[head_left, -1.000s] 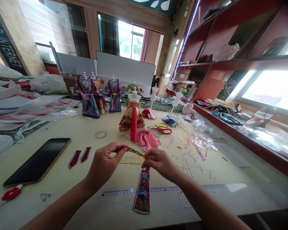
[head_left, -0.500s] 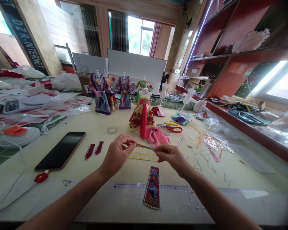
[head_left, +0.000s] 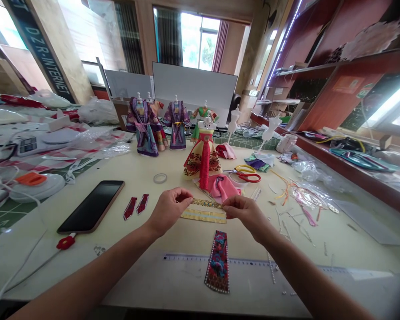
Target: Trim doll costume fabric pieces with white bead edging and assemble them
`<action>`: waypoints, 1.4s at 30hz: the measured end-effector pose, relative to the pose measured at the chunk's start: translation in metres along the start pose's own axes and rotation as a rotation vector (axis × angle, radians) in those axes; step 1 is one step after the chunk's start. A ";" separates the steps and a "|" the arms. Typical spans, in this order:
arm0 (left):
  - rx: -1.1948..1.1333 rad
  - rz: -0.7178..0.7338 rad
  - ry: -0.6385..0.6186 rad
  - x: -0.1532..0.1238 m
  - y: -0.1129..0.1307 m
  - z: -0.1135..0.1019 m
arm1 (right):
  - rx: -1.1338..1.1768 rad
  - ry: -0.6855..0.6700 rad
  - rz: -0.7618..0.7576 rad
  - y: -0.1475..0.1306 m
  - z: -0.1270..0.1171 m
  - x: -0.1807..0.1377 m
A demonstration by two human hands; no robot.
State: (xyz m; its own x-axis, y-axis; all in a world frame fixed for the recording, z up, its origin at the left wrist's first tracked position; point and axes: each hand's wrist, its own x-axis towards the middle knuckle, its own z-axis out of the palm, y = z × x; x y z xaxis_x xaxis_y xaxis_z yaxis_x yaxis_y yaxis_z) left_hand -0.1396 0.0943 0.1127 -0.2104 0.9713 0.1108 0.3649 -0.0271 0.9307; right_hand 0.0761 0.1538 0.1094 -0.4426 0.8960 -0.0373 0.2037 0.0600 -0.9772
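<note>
Between my two hands a narrow gold patterned trim [head_left: 207, 203] is stretched out level. My left hand [head_left: 171, 207] pinches its left end between thumb and finger. At the other end, the fingertips of my right hand [head_left: 244, 212] are closed on the trim. Just below it a yellow ribbon strip [head_left: 204, 216] with a pale middle band lies flat on the table. Nearer to me is a flared red and blue fabric panel [head_left: 218, 262] edged with white beads. Two small dark red beaded pieces [head_left: 136, 207] lie to the left of my left hand.
A doll-size dress form in a red and yellow gown [head_left: 204, 160] stands beyond my hands, pink cloth [head_left: 221, 188] at its foot. Scissors [head_left: 245, 174] lie to its right. A phone [head_left: 92, 207] is at left, a clear ruler [head_left: 246, 263] in front, loose bead strands [head_left: 285, 230] at right.
The gold trim has turned so its patterned face shows more fully, still held at both ends. The whole view has shifted slightly, with things appearing a little further right.
</note>
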 end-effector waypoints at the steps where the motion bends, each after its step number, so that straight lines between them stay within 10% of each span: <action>1: 0.013 0.001 0.005 0.001 0.000 0.000 | 0.000 0.003 0.001 0.001 0.001 0.002; 20: 0.427 0.118 -0.073 0.006 -0.029 0.002 | -0.343 0.076 -0.043 0.033 0.013 0.015; 42: 0.388 -0.012 -0.349 0.022 -0.029 -0.018 | -0.342 -0.017 0.017 0.018 0.010 0.016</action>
State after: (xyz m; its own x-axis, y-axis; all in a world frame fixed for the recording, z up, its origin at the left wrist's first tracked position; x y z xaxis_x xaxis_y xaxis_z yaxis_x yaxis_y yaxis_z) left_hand -0.1711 0.1120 0.0943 0.0742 0.9937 -0.0835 0.6876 0.0097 0.7261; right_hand 0.0640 0.1644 0.0886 -0.4510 0.8906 -0.0590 0.4908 0.1922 -0.8498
